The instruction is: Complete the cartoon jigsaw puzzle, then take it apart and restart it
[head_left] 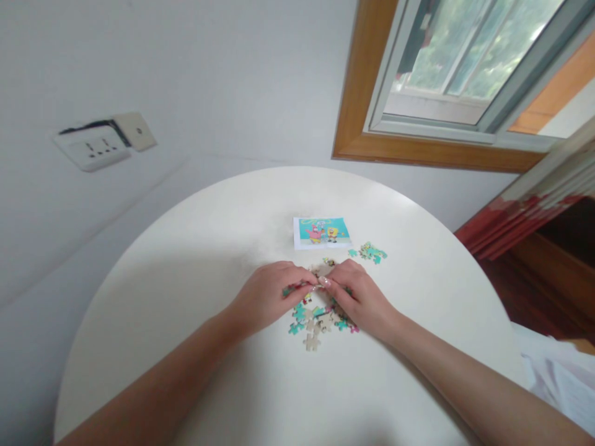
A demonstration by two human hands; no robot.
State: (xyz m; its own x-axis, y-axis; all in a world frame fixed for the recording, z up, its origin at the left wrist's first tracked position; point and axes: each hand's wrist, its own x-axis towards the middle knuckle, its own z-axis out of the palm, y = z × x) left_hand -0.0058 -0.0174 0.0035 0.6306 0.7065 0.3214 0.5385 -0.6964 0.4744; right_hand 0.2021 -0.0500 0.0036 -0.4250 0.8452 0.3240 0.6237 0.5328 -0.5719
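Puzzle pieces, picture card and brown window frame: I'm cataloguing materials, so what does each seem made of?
Puzzle pieces: probably cardboard; flat, some printed, others matte beige.
Picture card: likely paper or thin card, seemingly matte, with printed colours and white margin.
Brown window frame: looks like varnished wood from its warm tone; laminate possible.

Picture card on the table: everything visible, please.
The picture card looks like thin paper, roughly rectangular, with white margins along its left and near edges. Its print shows a pink figure and a yellow one against turquoise; finer detail is blurred. It lies flat, print up, on the white table, beyond the left hand and right hand; neither touches it.
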